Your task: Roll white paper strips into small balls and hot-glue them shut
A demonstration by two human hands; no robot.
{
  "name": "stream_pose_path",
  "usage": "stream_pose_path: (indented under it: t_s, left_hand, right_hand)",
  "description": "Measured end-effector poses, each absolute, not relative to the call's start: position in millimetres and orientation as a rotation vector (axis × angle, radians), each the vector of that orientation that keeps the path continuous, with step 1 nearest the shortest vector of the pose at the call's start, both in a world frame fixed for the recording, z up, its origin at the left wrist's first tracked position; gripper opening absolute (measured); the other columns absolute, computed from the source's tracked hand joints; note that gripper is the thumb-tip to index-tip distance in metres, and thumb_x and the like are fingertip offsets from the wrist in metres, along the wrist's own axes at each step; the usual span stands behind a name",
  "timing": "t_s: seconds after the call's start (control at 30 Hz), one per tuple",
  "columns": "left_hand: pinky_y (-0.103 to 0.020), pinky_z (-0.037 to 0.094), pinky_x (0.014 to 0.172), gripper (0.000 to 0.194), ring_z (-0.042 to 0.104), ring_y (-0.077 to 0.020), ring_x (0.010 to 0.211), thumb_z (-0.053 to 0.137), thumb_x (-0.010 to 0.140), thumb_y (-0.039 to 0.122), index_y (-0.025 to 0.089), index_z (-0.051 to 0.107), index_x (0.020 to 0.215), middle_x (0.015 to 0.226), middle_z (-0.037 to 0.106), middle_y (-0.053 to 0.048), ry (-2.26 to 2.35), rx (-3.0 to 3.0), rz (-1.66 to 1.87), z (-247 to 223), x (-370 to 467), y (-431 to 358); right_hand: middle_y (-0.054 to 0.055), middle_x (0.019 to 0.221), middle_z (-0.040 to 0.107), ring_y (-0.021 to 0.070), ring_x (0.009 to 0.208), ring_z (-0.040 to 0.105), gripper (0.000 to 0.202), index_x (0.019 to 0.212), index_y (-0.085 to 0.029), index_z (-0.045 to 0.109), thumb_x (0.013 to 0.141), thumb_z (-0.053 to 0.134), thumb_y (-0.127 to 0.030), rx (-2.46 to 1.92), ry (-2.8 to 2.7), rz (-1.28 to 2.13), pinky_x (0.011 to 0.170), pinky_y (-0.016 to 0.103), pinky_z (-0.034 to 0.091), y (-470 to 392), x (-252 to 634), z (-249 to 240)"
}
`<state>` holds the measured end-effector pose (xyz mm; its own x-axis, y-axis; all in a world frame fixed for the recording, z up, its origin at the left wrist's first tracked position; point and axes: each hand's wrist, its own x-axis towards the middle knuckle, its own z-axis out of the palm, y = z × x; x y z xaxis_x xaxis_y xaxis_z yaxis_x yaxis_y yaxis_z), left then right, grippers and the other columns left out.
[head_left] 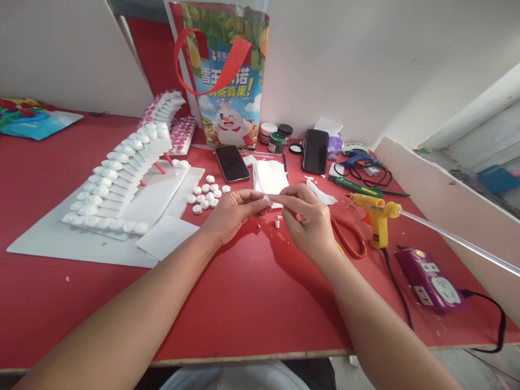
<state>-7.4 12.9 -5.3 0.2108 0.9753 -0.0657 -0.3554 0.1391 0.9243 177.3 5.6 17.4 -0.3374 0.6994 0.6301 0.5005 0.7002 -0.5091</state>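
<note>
Above the front middle of the red table, my left hand (239, 210) is closed in a pinch on a small white rolled piece (266, 199), mostly covered by the fingertips. My right hand (304, 214) meets it from the other side, its index finger stretched to the piece and the other fingers curled. Just left of the hands lies a group of loose white rosettes (205, 196). Behind them is a stack of white sheets (270, 176). Farther left, a curved white stepped model (122, 168) edged with white rosettes stands on a white board (44, 241).
A yellow glue gun (377, 214), orange-handled tool (352, 246) and purple power strip (430, 281) lie right. Two phones, one dark (232, 163) and one black (316, 151), paint jars (277, 142) and a printed bag (227, 81) stand behind. White scraps (278, 222) lie below the hands.
</note>
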Motion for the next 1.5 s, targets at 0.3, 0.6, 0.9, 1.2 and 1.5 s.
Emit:
stream_pose_path:
  t_s: [0.3,0.6,0.9,1.2,1.5]
  left_hand:
    - [-0.031,0.049,0.071,0.04,0.059,-0.0134,0.067,0.098,0.059,0.042,0.016,0.078,0.083,0.077,0.072,-0.003,0.935,1.0,1.18,-7,-8,14]
    - [-0.034,0.051,0.085,0.035,0.067,-0.0218,0.088,0.087,0.076,0.047,0.019,0.078,0.094,0.094,0.076,-0.006,1.089,1.377,1.278,-4,-7,9]
    - [-0.032,0.048,0.075,0.021,0.063,-0.0205,0.078,0.083,0.081,0.039,0.02,0.077,0.088,0.085,0.073,-0.005,1.209,1.532,1.343,-4,-5,7]
    - [-0.029,0.051,0.074,0.012,0.065,-0.0177,0.078,0.062,0.093,0.026,0.019,0.071,0.091,0.087,0.073,-0.005,1.332,2.001,1.407,-13,-4,10]
    - [-0.029,0.052,0.072,0.012,0.071,-0.0195,0.08,0.056,0.095,0.023,0.02,0.068,0.099,0.09,0.077,-0.006,1.405,2.077,1.284,-18,4,6]
  right_hand:
    - [0.01,0.096,0.07,0.021,0.08,0.059,0.036,0.103,-0.024,0.078,0.09,0.049,-0.007,-0.874,-2.235,0.08,0.071,0.036,0.049,7,181,24]
    - [0.008,0.095,0.072,0.0182,0.081,0.065,0.034,0.111,-0.02,0.078,0.093,0.051,-0.012,-1.0,-1.898,0.459,0.069,0.032,0.052,10,181,16]
    - [0.01,0.1,0.069,0.0151,0.07,0.063,0.035,0.114,-0.019,0.08,0.093,0.051,-0.016,-1.073,-1.97,0.502,0.062,0.03,0.052,1,169,8]
    - [0.008,0.095,0.075,0.016,0.077,0.067,0.025,0.102,-0.017,0.084,0.092,0.064,-0.029,-1.196,-1.757,0.711,0.068,0.028,0.05,5,164,5]
    - [0.004,0.07,0.075,0.0155,0.059,0.064,0.025,0.084,-0.017,0.084,0.076,0.08,-0.04,-1.359,-1.407,1.075,0.06,0.029,0.05,10,165,9]
